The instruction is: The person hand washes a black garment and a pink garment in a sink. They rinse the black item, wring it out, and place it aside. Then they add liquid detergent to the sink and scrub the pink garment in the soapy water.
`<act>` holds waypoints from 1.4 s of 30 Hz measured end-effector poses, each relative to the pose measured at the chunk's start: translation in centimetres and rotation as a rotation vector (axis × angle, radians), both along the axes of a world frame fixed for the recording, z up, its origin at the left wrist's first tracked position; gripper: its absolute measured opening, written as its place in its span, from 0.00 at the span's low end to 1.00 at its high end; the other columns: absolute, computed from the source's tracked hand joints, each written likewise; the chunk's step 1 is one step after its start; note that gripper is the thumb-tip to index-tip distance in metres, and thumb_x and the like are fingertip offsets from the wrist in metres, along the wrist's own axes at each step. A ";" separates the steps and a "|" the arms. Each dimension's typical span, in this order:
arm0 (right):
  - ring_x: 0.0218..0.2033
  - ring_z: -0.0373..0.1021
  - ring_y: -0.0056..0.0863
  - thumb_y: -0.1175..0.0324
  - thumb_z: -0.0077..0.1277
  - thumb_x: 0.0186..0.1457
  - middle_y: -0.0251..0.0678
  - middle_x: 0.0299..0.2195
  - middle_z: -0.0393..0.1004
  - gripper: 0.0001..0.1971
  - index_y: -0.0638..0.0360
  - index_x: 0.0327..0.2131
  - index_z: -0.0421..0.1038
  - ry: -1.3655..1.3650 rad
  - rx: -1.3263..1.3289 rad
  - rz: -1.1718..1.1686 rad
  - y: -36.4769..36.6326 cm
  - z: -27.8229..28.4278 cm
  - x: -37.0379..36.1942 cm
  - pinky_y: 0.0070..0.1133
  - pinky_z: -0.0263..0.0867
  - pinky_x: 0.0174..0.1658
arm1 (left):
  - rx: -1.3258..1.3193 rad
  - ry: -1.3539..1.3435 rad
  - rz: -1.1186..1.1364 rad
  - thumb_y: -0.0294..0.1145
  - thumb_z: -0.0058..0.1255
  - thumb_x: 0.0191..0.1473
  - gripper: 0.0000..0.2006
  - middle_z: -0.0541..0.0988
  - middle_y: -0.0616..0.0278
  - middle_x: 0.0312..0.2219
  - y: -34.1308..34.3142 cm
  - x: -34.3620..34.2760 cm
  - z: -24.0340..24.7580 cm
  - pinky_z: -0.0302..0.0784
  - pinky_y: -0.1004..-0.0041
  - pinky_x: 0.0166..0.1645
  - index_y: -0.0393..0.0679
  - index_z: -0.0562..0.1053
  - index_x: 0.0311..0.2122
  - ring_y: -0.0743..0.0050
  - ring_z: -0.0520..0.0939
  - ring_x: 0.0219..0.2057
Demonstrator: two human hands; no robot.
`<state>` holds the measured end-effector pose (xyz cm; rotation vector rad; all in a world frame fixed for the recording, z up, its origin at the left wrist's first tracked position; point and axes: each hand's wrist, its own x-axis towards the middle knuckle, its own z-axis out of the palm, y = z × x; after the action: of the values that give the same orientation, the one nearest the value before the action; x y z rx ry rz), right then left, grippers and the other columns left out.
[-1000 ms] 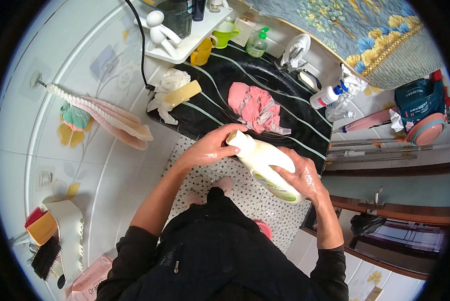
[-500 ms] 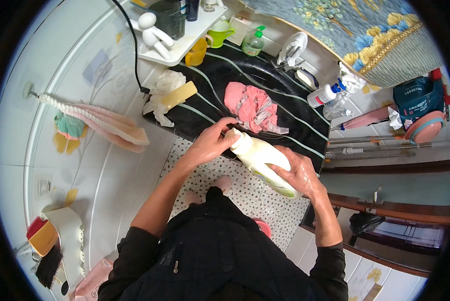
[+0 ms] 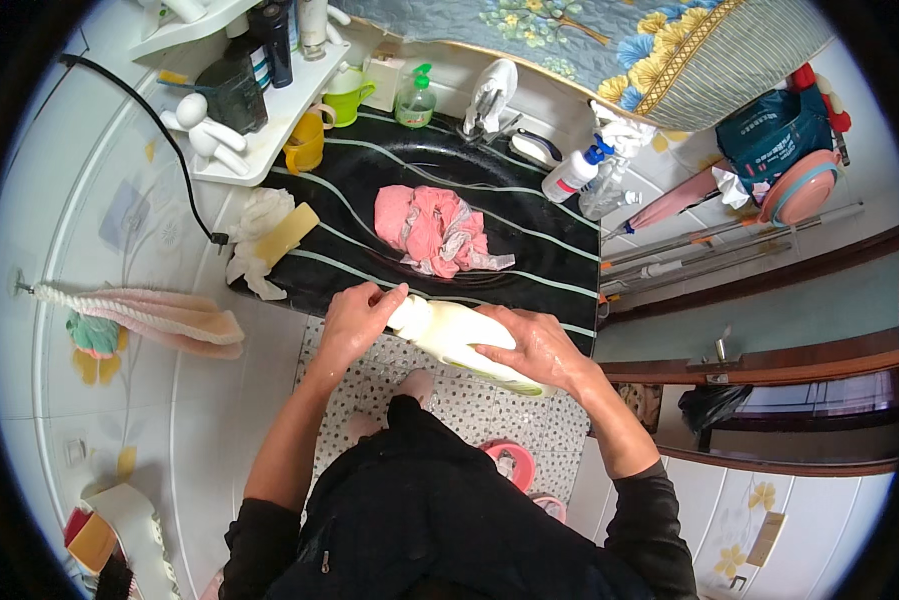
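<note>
A cream-coloured detergent bottle [image 3: 456, 334] lies tilted on its side in the air at the near edge of the black counter, its neck pointing left. My right hand [image 3: 539, 347] is closed round its body, thumb along the side and fingers over the top. At the neck end, my left hand [image 3: 357, 325] has its fingers on the white cap [image 3: 409, 316]; its palm side is hidden. Both hands look wet. Just beyond the bottle, a crumpled pink cloth [image 3: 434, 230] with grey-patterned parts lies in the dark basin [image 3: 514, 215].
On the counter's left are a white cloth and a yellow soap bar [image 3: 287, 233]. Along the back stand a yellow cup [image 3: 306, 140], a green pump bottle [image 3: 415, 100] and the tap [image 3: 489, 100]. A white bottle [image 3: 572, 173] lies to the right. A pink basin [image 3: 510, 466] rests on the floor.
The counter and its things have shifted left and slightly down in view. The bottle has turned to lie a little flatter, with both hands still at it.
</note>
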<state>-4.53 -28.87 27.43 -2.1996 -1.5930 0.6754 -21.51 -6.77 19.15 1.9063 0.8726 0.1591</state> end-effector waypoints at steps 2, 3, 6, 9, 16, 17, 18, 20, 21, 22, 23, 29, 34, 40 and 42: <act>0.42 0.76 0.49 0.53 0.57 0.57 0.49 0.40 0.78 0.27 0.55 0.56 0.67 0.002 -0.015 -0.009 -0.2 0.0 0.0 0.36 0.71 0.45 | 0.017 0.100 0.004 0.52 0.54 0.59 0.26 0.80 0.49 0.24 -0.4 0.1 0.3 0.74 0.65 0.36 0.31 0.77 0.38 0.63 0.79 0.27; 0.41 0.75 0.51 0.53 0.56 0.57 0.51 0.39 0.78 0.27 0.55 0.56 0.68 0.002 -0.005 -0.010 -0.3 -0.2 0.1 0.38 0.71 0.44 | -0.054 -0.029 -0.013 0.48 0.54 0.59 0.23 0.80 0.50 0.27 -0.6 0.1 0.0 0.74 0.66 0.37 0.32 0.75 0.42 0.65 0.79 0.29; 0.40 0.75 0.52 0.52 0.55 0.57 0.53 0.38 0.78 0.27 0.55 0.55 0.68 0.014 0.016 -0.012 -0.2 -0.1 0.2 0.39 0.71 0.43 | -0.250 -0.360 -0.129 0.38 0.54 0.61 0.20 0.79 0.56 0.35 -0.6 -0.7 -2.0 0.74 0.71 0.39 0.36 0.69 0.53 0.73 0.78 0.33; 0.40 0.75 0.52 0.53 0.55 0.57 0.52 0.39 0.78 0.26 0.54 0.55 0.68 0.018 0.017 -0.023 -0.6 -0.1 0.3 0.39 0.71 0.43 | -0.469 -0.468 -0.305 0.23 0.56 0.58 0.22 0.76 0.65 0.36 -0.2 -1.5 -1.9 0.71 0.79 0.39 0.39 0.66 0.57 0.84 0.75 0.35; 0.40 0.76 0.51 0.53 0.56 0.57 0.51 0.38 0.78 0.26 0.52 0.56 0.67 0.038 0.008 -0.023 -0.2 -0.4 0.1 0.39 0.70 0.44 | -0.311 -0.236 -0.186 0.35 0.55 0.60 0.14 0.78 0.66 0.31 0.2 -1.0 -1.3 0.71 0.75 0.35 0.35 0.74 0.45 0.83 0.75 0.31; 0.39 0.76 0.51 0.52 0.56 0.57 0.51 0.37 0.78 0.26 0.52 0.56 0.67 0.039 0.004 -0.022 0.0 -0.3 0.0 0.39 0.70 0.44 | -0.273 -0.172 -0.128 0.39 0.55 0.58 0.17 0.79 0.62 0.29 0.1 -0.9 -0.8 0.72 0.72 0.35 0.33 0.75 0.42 0.79 0.77 0.31; 0.39 0.76 0.51 0.52 0.56 0.57 0.52 0.37 0.78 0.26 0.52 0.56 0.67 0.041 -0.001 -0.022 0.2 -0.2 -0.1 0.39 0.70 0.43 | -0.234 -0.108 -0.070 0.44 0.56 0.57 0.20 0.80 0.58 0.28 0.0 -0.7 -0.3 0.73 0.70 0.36 0.32 0.76 0.39 0.74 0.79 0.30; 0.39 0.76 0.51 0.51 0.55 0.57 0.52 0.36 0.78 0.26 0.52 0.56 0.67 0.012 -0.005 -0.019 0.5 0.1 -0.2 0.39 0.70 0.43 | -0.170 -0.003 0.024 0.49 0.56 0.55 0.24 0.82 0.52 0.26 0.0 -0.1 0.2 0.75 0.65 0.36 0.30 0.77 0.34 0.66 0.82 0.30; 0.38 0.76 0.51 0.51 0.55 0.57 0.52 0.36 0.78 0.26 0.52 0.56 0.67 -0.003 -0.007 -0.017 0.7 0.2 -0.3 0.39 0.70 0.43 | -0.144 0.043 0.060 0.50 0.55 0.55 0.25 0.82 0.50 0.27 0.1 0.2 0.1 0.75 0.64 0.37 0.29 0.78 0.33 0.63 0.83 0.29; 0.38 0.76 0.51 0.51 0.55 0.57 0.52 0.35 0.78 0.26 0.52 0.56 0.68 -0.012 -0.012 -0.015 0.8 0.4 -0.3 0.39 0.70 0.43 | -0.119 0.089 0.093 0.50 0.55 0.55 0.25 0.83 0.47 0.27 0.2 0.5 0.4 0.76 0.62 0.37 0.29 0.78 0.32 0.59 0.83 0.29; 0.38 0.76 0.51 0.51 0.55 0.57 0.53 0.35 0.78 0.26 0.52 0.56 0.68 -0.022 -0.017 -0.013 0.9 0.5 -0.4 0.39 0.70 0.43 | -0.093 0.145 0.075 0.51 0.54 0.56 0.26 0.83 0.46 0.29 0.1 0.8 0.8 0.76 0.62 0.38 0.30 0.78 0.34 0.57 0.84 0.31; 0.38 0.76 0.50 0.51 0.55 0.57 0.49 0.35 0.78 0.26 0.52 0.55 0.68 -0.023 -0.009 -0.024 1.1 0.9 -0.1 0.38 0.70 0.42 | -0.196 -0.261 -0.079 0.39 0.53 0.61 0.20 0.80 0.56 0.37 -0.1 -0.1 -1.5 0.75 0.69 0.41 0.36 0.71 0.52 0.71 0.80 0.38; 0.39 0.76 0.50 0.51 0.56 0.57 0.49 0.37 0.78 0.26 0.53 0.55 0.68 -0.017 -0.011 -0.040 0.5 0.3 0.3 0.37 0.71 0.43 | -0.564 -0.506 -0.317 0.27 0.55 0.59 0.22 0.77 0.64 0.42 0.8 -1.1 -2.6 0.74 0.73 0.44 0.42 0.66 0.58 0.77 0.77 0.41; 0.41 0.77 0.49 0.56 0.60 0.55 0.53 0.40 0.78 0.27 0.56 0.56 0.68 -0.015 -0.065 -0.077 0.8 0.8 0.0 0.35 0.73 0.44 | -0.398 -0.341 -0.116 0.34 0.54 0.61 0.14 0.77 0.67 0.34 0.4 -0.4 -1.8 0.71 0.75 0.34 0.39 0.73 0.48 0.80 0.75 0.32; 0.41 0.77 0.49 0.56 0.60 0.55 0.53 0.40 0.78 0.27 0.56 0.56 0.68 -0.011 -0.055 -0.070 0.8 0.9 0.0 0.35 0.72 0.44 | -0.293 -0.212 -0.059 0.46 0.56 0.58 0.20 0.80 0.58 0.31 0.6 0.0 -1.6 0.73 0.70 0.36 0.35 0.75 0.42 0.72 0.79 0.31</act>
<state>-4.56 -28.04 28.28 -2.2910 -1.5117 0.6950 -21.47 -6.16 17.50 1.6070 0.6569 0.1841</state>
